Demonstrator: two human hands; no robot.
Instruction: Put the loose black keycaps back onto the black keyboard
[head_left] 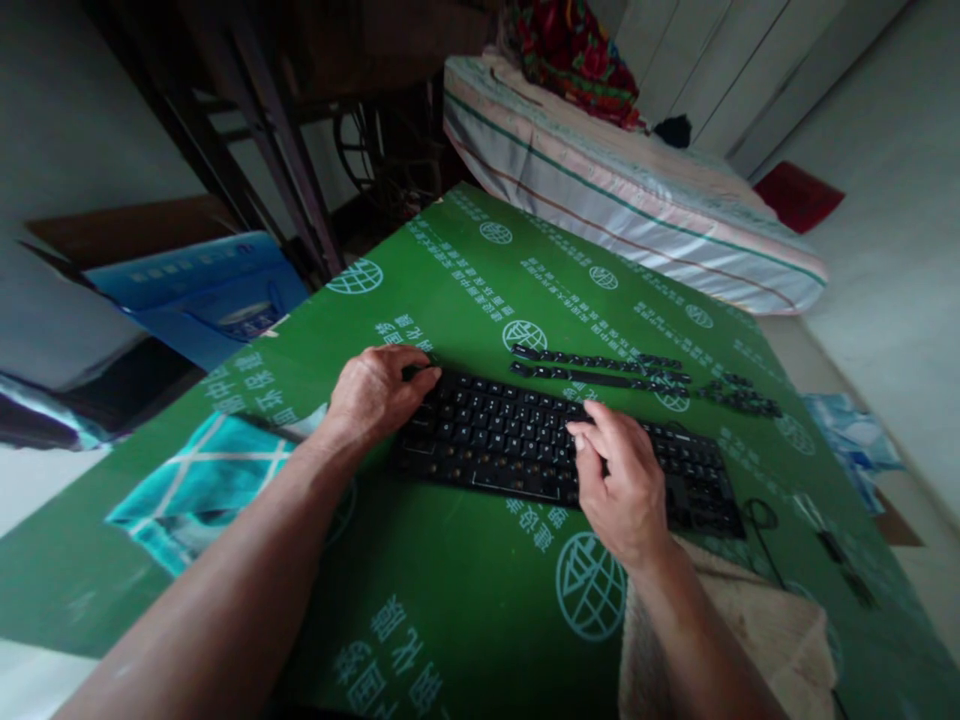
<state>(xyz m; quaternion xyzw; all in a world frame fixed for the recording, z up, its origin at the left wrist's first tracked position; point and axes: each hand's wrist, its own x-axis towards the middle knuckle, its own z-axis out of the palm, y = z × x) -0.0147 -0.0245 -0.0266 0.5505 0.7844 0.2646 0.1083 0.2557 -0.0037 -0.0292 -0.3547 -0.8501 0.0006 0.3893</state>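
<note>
My two hands are well apart from each other, both at the black keyboard (510, 435), which lies on the green table (480, 590) between and beneath them. My left hand (379, 392) is at the keyboard's far left corner, thumb and fingers curled close to its edge; I cannot tell whether they pinch the corner or a small part there. My right hand (619, 475) is over the keys right of the middle, thumb and forefinger tips near each other; whether a key sits between them I cannot tell. Along the keyboard's near side, between my hands, bare key seats show. Just beyond the keyboard, ahead of my right hand, loose keycaps (600, 379) lie in two rows, one with a long bar among them, and more gather farther to the right. A teal checked cloth (217, 475) lies left of my left forearm, and a beige cloth (765, 610) is beneath my right one. To the right of my right hand are a looped cable (763, 515) and, farther out, a slim dark-handled tool (831, 545). A mattress (637, 200) stands well beyond both hands.
</note>
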